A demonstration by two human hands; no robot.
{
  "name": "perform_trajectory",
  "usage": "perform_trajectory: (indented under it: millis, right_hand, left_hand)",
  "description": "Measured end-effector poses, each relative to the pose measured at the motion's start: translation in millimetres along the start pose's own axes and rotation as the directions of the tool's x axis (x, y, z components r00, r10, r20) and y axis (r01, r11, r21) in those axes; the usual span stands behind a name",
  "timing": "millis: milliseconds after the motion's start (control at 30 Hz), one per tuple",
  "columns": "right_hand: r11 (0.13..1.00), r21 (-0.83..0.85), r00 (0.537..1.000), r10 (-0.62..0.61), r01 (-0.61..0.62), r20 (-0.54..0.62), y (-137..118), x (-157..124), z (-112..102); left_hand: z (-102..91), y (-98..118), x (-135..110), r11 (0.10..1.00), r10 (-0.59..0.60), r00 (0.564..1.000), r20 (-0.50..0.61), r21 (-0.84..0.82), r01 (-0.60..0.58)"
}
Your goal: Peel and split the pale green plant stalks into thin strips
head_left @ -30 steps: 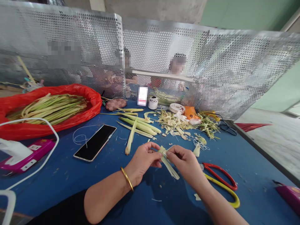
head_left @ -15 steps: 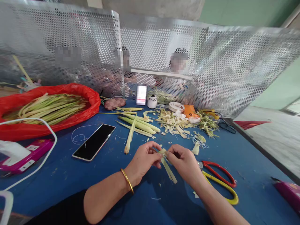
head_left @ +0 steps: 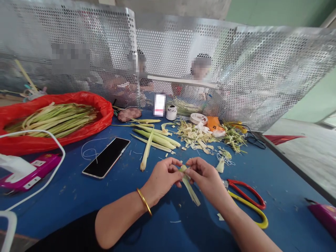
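Between my hands is a pale green strip of plant leaf (head_left: 192, 193), folded at its top, its split tail hanging down over the table. My left hand (head_left: 165, 178) pinches the folded end from the left, thumb against fingers. From the right, my right hand (head_left: 203, 175) pinches the same end, with the thumb on top. Beyond them lie several pale green leaf stalks (head_left: 157, 139). Scissors with red and yellow handles (head_left: 248, 199) rest beside my right forearm, their blades mostly hidden behind it.
A red plastic bag (head_left: 105, 108) of long leaves stands at the left. Nearer are a phone (head_left: 106, 157) and a purple power strip (head_left: 39, 171) with a white cable. Leaf scraps (head_left: 193, 134) are heaped ahead. A perforated metal screen (head_left: 173, 49) closes the back, with people behind it.
My right hand's fingers have shifted up and lifted slightly around the folded end, near my left fingertips. Both hands stay on the leaf strip. The view has moved a little.
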State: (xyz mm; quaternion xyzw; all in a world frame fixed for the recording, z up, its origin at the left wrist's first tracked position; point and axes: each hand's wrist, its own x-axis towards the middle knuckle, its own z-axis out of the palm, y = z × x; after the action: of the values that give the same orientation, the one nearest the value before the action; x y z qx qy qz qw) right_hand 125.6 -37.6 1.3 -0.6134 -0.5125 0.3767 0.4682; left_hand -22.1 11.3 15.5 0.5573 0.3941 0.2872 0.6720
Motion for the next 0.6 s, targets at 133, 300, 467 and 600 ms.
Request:
perform_trajectory:
  millis: [133,300,467,600]
  right_hand:
    - [0.999,0.023,0.995,-0.037,0.035,0.088,-2.1,-1.5,-2.1]
    - [0.999,0.009,0.993,-0.047,0.046,0.111,-11.9,-5.4,-3.7]
    - [0.980,-0.185,0.996,-0.076,0.067,-0.039,-11.3,-6.2,-2.7]
    - [0.941,-0.302,0.974,-0.194,0.150,-0.120,-9.6,-5.7,-5.6]
  left_hand:
    - [0.0,-0.2,0.8,1.000,0.008,1.000,-0.008,0.021,-0.008]
    - [-0.8,-0.1,0.3,0.998,0.024,0.999,-0.044,0.059,-0.022]
    - [-1.0,-1.0,-0.4,0.980,0.045,0.999,0.026,0.191,-0.049]
    - [-3.3,-4.3,0.0,0.953,0.034,0.993,0.110,0.297,-0.066]
